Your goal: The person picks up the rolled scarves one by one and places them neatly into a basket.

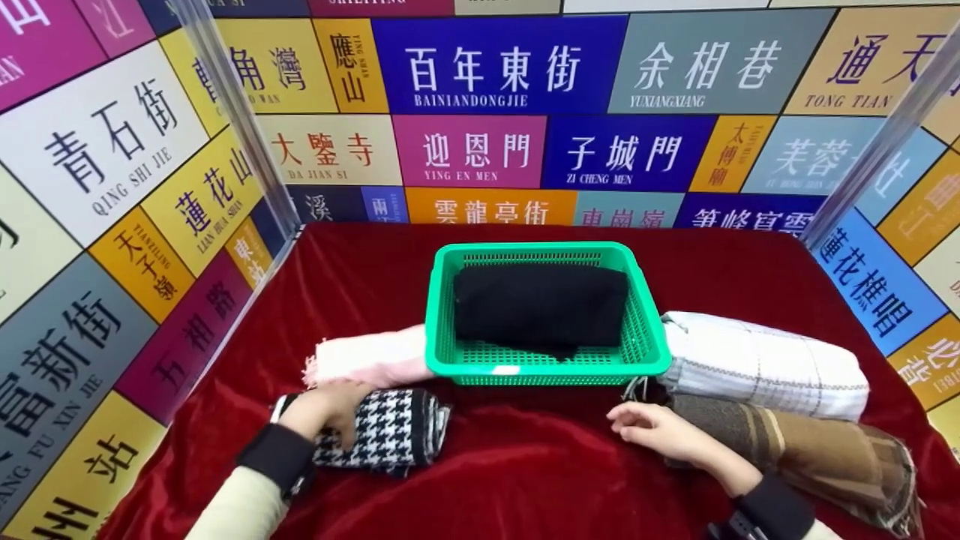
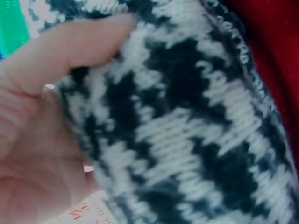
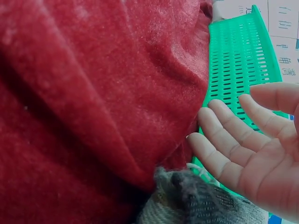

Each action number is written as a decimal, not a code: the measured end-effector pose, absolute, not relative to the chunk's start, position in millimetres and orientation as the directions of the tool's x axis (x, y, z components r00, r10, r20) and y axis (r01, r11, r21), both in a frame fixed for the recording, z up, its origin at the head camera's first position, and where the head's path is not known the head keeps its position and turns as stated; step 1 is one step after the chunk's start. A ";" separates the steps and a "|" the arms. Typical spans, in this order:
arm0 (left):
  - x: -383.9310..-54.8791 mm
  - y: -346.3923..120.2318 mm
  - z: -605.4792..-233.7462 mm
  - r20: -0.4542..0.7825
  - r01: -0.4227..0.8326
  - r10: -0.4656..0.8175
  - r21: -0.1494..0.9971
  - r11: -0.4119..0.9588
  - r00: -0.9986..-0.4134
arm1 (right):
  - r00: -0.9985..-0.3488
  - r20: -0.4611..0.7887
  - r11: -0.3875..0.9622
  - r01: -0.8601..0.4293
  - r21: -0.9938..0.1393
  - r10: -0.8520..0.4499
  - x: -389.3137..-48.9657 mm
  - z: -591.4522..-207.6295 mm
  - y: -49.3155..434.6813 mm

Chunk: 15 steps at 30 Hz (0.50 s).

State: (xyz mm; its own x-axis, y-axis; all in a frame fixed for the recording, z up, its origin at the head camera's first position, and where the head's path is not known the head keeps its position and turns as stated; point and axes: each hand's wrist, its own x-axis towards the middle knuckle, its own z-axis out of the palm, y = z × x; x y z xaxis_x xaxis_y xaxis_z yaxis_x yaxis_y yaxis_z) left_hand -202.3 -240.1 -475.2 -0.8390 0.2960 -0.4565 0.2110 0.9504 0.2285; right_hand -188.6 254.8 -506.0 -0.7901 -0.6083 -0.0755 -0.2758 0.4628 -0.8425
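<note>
At the front left of the red-draped desk (image 1: pixel 525 480), the houndstooth scarf (image 1: pixel 386 427) is grasped by the left grip (image 1: pixel 330 412), the thumb being laid over its top. The right grip (image 1: pixel 660 429) is released, with fingers loosely bent beside the brown scarf (image 1: pixel 795 442). If the folded houndstooth bundle were raised by one end, its layers could be spilled open through lack of support. By a hasty sweep, the green basket (image 1: pixel 585 368), in which the black cloth (image 1: pixel 540 304) is held, might be knocked. The desk's surface is rucked into soft folds, on which a sliding bundle could be caught. The space is enclosed by walls covered with colourful lettered signs (image 1: pixel 502 67).
</note>
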 end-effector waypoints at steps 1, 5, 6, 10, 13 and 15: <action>-204.2 -239.6 -476.8 -0.477 0.197 0.297 0.250 0.948 -0.827 | -0.789 -0.077 0.460 -0.273 -0.845 -0.610 -188.3 -505.9 254.6; -207.0 -243.0 -485.6 -0.487 0.168 0.322 0.333 0.928 -0.812 | -0.784 -0.077 0.446 -0.267 -0.854 -0.616 -188.1 -504.1 253.8; -206.9 -244.6 -487.8 -0.476 0.172 0.332 0.349 0.921 -0.814 | -0.783 -0.078 0.444 -0.265 -0.856 -0.617 -188.3 -503.5 253.7; -206.5 -251.2 -492.6 -0.412 0.213 0.373 0.383 0.899 -0.831 | -0.787 -0.090 0.441 -0.243 -0.864 -0.611 -189.3 -501.9 253.9; -207.1 -255.3 -491.6 -0.373 0.230 0.401 0.424 0.876 -0.837 | -0.791 -0.122 0.455 -0.212 -0.865 -0.600 -189.2 -501.3 254.4; -207.0 -257.8 -488.9 -0.347 0.253 0.434 0.458 0.852 -0.831 | -0.791 -0.140 0.460 -0.193 -0.867 -0.595 -189.0 -500.9 255.0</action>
